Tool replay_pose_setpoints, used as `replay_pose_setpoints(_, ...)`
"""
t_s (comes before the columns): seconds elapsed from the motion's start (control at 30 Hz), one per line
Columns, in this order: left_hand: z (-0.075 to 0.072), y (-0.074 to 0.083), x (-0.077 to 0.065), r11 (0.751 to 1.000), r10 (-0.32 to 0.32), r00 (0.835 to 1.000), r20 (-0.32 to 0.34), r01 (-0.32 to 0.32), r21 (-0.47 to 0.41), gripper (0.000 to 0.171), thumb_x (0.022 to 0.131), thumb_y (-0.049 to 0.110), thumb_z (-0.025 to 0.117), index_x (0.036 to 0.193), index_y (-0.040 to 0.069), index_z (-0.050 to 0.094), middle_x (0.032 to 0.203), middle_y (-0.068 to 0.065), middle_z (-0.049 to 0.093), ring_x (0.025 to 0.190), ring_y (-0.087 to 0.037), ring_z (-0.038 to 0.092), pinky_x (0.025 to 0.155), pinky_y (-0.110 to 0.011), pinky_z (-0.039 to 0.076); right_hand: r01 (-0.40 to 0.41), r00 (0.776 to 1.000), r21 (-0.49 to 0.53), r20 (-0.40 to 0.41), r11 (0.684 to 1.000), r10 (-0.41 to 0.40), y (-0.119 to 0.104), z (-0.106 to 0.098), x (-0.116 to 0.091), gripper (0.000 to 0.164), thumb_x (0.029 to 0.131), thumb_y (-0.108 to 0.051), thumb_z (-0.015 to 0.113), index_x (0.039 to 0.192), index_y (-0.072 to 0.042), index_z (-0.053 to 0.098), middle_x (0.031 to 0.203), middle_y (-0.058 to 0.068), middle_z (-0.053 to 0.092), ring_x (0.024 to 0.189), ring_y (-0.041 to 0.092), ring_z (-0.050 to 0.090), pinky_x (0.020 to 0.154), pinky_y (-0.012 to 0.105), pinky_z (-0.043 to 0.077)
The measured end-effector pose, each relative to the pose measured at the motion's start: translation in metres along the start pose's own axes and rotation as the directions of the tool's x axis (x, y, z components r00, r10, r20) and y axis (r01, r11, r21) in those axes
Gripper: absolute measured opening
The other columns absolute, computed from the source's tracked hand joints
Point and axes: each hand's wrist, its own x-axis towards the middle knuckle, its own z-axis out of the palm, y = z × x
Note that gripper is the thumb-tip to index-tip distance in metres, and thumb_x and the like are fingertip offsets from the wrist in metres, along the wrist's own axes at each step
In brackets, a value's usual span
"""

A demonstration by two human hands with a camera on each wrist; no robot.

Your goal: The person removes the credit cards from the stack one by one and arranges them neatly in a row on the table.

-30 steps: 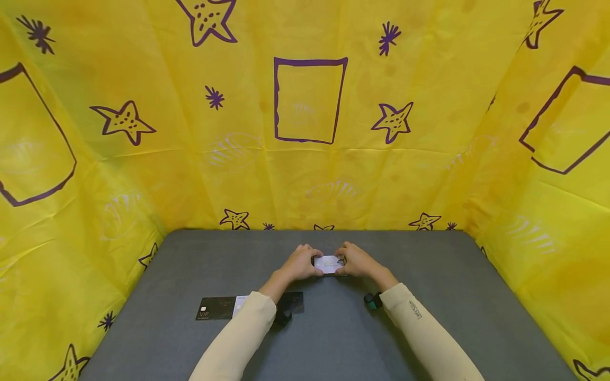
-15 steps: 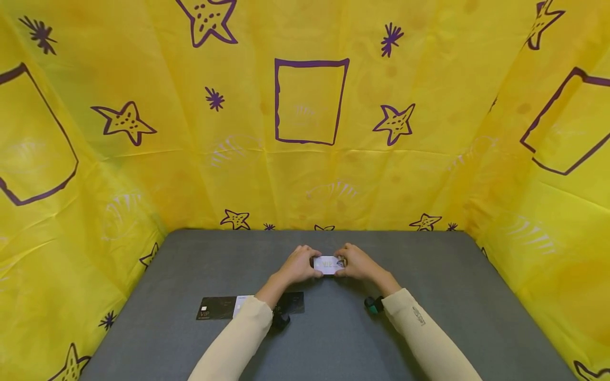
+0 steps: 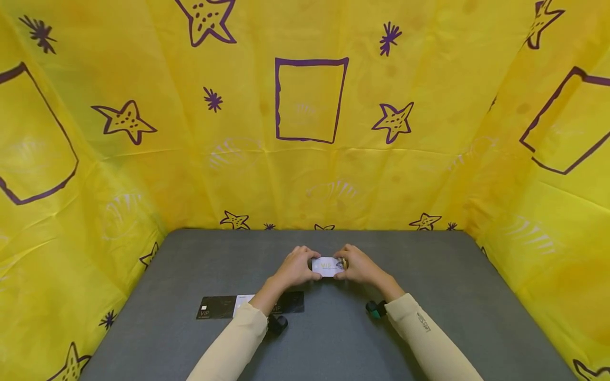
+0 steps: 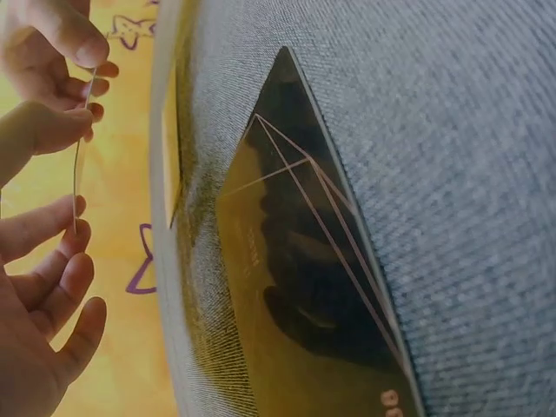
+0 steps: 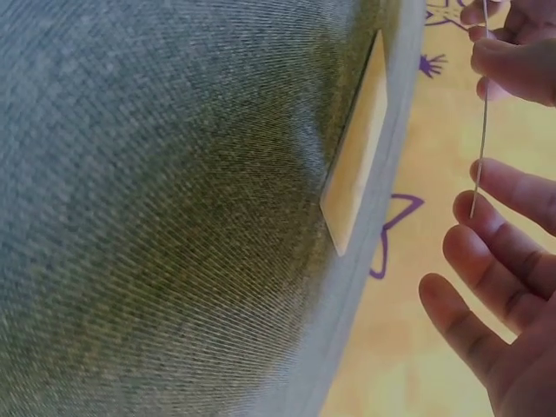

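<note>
A white card (image 3: 324, 266) with gold VIP lettering and a dark picture at its right end is held level between both hands. My left hand (image 3: 296, 266) pinches its left end between thumb and fingers. The opposite end is pinched in the same way by my right hand (image 3: 358, 266). Seen edge-on in the left wrist view, the card (image 4: 82, 161) looks thin and slightly bowed. In the right wrist view, the held card (image 5: 483, 130) is raised off the table, and the lower fingers of the right hand (image 5: 512, 269) are spread apart.
Another card (image 5: 358, 156) lies flat on the grey table (image 3: 324, 338). Nearer the person, a row holds a black VIP card (image 3: 216, 308), a white card (image 3: 243, 300) and a black card (image 3: 292, 302), partly behind the left forearm. Yellow cloth (image 3: 310, 185) surrounds the table.
The held card has come slightly toward the person and its VIP lettering shows more plainly. Both forearms have shifted a little outward; the grip stays the same.
</note>
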Motion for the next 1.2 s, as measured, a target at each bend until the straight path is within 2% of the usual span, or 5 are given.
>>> replay_pose_setpoints(0.27,-0.003,0.002,-0.006,1.0,0.005,1.0,-0.017,-0.005,-0.003,0.053,0.074,0.033,0.081,0.12,0.011,0.068,0.111,-0.007,0.063,0.105,-0.023,0.052,0.091,-0.042,0.042,0.035,0.999,-0.003,-0.011,0.999,-0.035,-0.005,-0.005,-0.003,0.047,0.072,-0.026,0.085,0.11,-0.004,0.07,0.098,0.005,0.058,0.087,0.015,0.05,0.074,0.028,0.043)
replay_pose_setpoints(0.5,-0.005,0.003,-0.011,1.0,0.001,1.0,-0.013,-0.001,-0.024,0.051,0.075,0.032,0.08,0.12,0.011,0.067,0.113,-0.007,0.061,0.106,-0.024,0.051,0.091,-0.043,0.042,0.028,1.0,0.021,0.001,0.999,-0.028,-0.01,-0.006,-0.006,0.047,0.074,-0.027,0.084,0.113,-0.005,0.069,0.1,0.005,0.057,0.089,0.016,0.051,0.076,0.03,0.044)
replay_pose_setpoints(0.83,-0.005,0.005,-0.02,0.998,-0.001,0.999,-0.034,-0.001,-0.056,0.051,0.076,0.029,0.079,0.121,0.011,0.065,0.117,-0.008,0.056,0.106,-0.025,0.049,0.09,-0.042,0.042,0.04,0.999,0.018,-0.027,0.999,-0.039,-0.012,-0.005,-0.01,0.048,0.074,-0.028,0.084,0.113,-0.005,0.069,0.101,0.005,0.057,0.091,0.018,0.052,0.077,0.032,0.045)
replay_pose_setpoints(1.03,-0.008,0.007,-0.025,0.999,0.032,0.999,-0.036,-0.033,-0.026,0.053,0.075,0.029,0.08,0.122,0.009,0.065,0.113,-0.008,0.058,0.102,-0.024,0.049,0.087,-0.042,0.042,0.041,0.999,0.015,-0.023,0.999,-0.041,-0.016,-0.004,-0.013,0.049,0.074,-0.029,0.084,0.114,-0.005,0.068,0.102,0.006,0.058,0.093,0.019,0.053,0.078,0.033,0.045)
replay_pose_setpoints(1.2,-0.008,0.008,-0.029,0.999,0.029,0.999,-0.02,-0.029,-0.023,0.056,0.075,0.028,0.079,0.125,0.008,0.063,0.115,-0.009,0.058,0.105,-0.025,0.049,0.09,-0.042,0.042,0.03,0.999,0.021,-0.015,0.999,-0.029,-0.017,-0.003,-0.016,0.049,0.074,-0.029,0.084,0.114,-0.005,0.068,0.103,0.006,0.058,0.094,0.02,0.053,0.079,0.034,0.046)
